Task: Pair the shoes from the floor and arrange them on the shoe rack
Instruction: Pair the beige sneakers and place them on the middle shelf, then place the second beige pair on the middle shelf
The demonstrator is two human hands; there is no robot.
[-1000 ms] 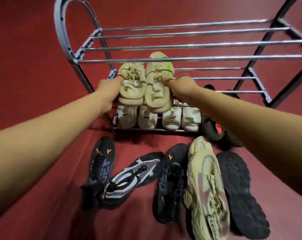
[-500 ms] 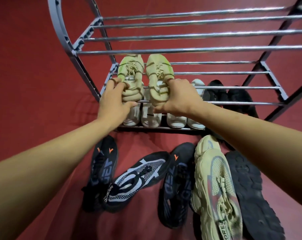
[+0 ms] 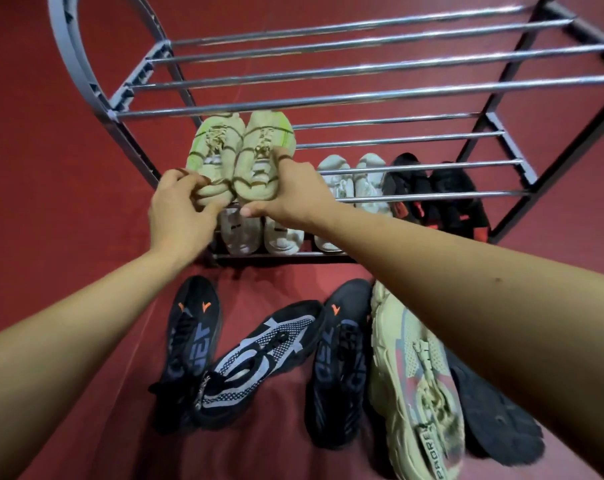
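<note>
- A metal shoe rack [image 3: 363, 98] with chrome bars stands against a red wall, on a red floor [image 3: 103, 427]; its top tier is bare.
- On the middle tier, far left, a pair of beige-and-lime sneakers [image 3: 238, 147] sits side by side, toes toward the wall, heels at the front bar.
- The left hand [image 3: 179, 209] grips the heel of the left sneaker, fingers curled over it; the right hand [image 3: 293, 192] grasps the heel of the right one, a finger hooked over its collar.
- The bottom tier holds white sneakers [image 3: 349, 188] and a black-and-red pair [image 3: 442, 195].
- On the floor, near the rack's foot: two black shoes with orange marks [image 3: 189, 341], a black-and-grey knit shoe [image 3: 259, 362], a beige chunky sneaker [image 3: 415, 386], and a black shoe [image 3: 494, 417] lying sole up.
</note>
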